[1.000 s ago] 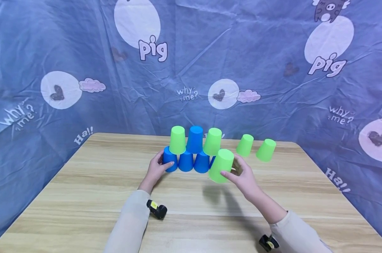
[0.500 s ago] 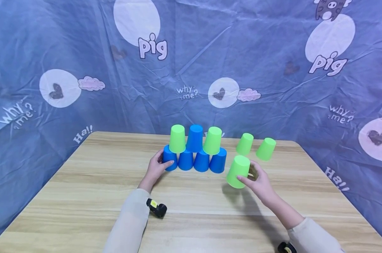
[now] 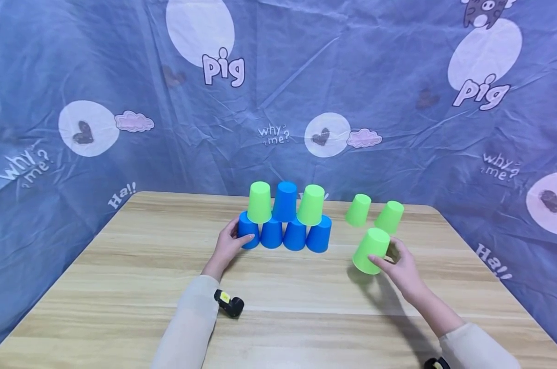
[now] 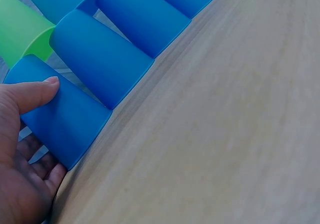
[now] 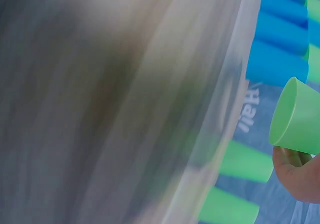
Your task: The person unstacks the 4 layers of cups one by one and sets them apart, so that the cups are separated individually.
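Upside-down cups form a two-tier stack at the middle of the table. The bottom row is several blue cups (image 3: 294, 237). On them stand a green cup (image 3: 259, 203), a blue cup (image 3: 285, 202) and another green cup (image 3: 311, 206). My left hand (image 3: 225, 248) holds the leftmost bottom blue cup (image 4: 62, 116), thumb on its near side and other fingers around its outer side. Right of the stack, my right hand (image 3: 401, 269) grips a green cup (image 3: 371, 250), mouth down and raised off the table; its open rim shows in the right wrist view.
Two more green cups, a nearer-to-stack one (image 3: 358, 210) and a farther-right one (image 3: 389, 216), stand upside down behind the held cup. The wooden table (image 3: 278, 318) ends at a blue printed cloth (image 3: 278, 92). Each wrist carries a small black camera (image 3: 231, 305).
My right hand has moved right with the green cup, away from the stack, uncovering the rightmost bottom blue cup. The left hand and the stack have stayed in place.
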Demonstrator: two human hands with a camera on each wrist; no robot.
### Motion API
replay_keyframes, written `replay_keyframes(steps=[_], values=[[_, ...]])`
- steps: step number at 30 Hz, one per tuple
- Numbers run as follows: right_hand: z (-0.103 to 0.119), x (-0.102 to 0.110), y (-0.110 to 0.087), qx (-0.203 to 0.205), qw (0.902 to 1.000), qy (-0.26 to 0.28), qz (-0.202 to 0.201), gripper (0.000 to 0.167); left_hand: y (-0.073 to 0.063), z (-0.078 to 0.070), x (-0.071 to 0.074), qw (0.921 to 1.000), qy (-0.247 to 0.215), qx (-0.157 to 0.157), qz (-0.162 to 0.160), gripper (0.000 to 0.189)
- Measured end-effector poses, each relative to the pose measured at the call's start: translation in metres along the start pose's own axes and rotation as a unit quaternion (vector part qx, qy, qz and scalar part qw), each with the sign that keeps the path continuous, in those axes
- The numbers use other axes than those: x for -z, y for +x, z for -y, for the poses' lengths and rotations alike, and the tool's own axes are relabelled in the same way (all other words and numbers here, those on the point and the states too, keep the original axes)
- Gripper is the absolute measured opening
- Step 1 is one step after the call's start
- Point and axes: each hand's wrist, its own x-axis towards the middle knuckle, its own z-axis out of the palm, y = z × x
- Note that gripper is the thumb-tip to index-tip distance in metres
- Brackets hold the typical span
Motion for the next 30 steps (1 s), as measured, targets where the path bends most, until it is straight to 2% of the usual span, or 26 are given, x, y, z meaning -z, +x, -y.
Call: replay_keyframes(steps=[4,8,13,20,26,30], values=[[-0.044,0.017,0.012,-0.004,0.9996,-0.007,-0.026,0.064,0.001,0.000,0.000,1.0000,-0.002,0.000,0.002,0.060],[-0.066,0.033,0.019,-0.026,0.9988,-0.003,-0.041,0.078,0.000,-0.001,-0.001,1.0000,-0.002,0.002,0.003,0.061],[-0.072,0.048,0.024,-0.035,0.9980,-0.008,-0.052,0.080,-0.003,-0.001,-0.001,1.0000,-0.002,0.004,0.004,0.063],[-0.075,0.068,0.039,-0.049,0.9958,-0.034,-0.070,0.079,-0.003,-0.001,0.001,0.9997,-0.012,-0.020,0.003,0.061],[-0.089,0.087,0.053,-0.061,0.9914,-0.054,-0.103,0.084,-0.003,-0.002,0.001,0.9999,-0.011,-0.012,0.005,0.060],[-0.081,0.093,0.057,-0.089,0.9855,-0.092,-0.111,0.082,-0.003,-0.002,0.001,0.9999,-0.007,-0.007,0.003,0.060]])
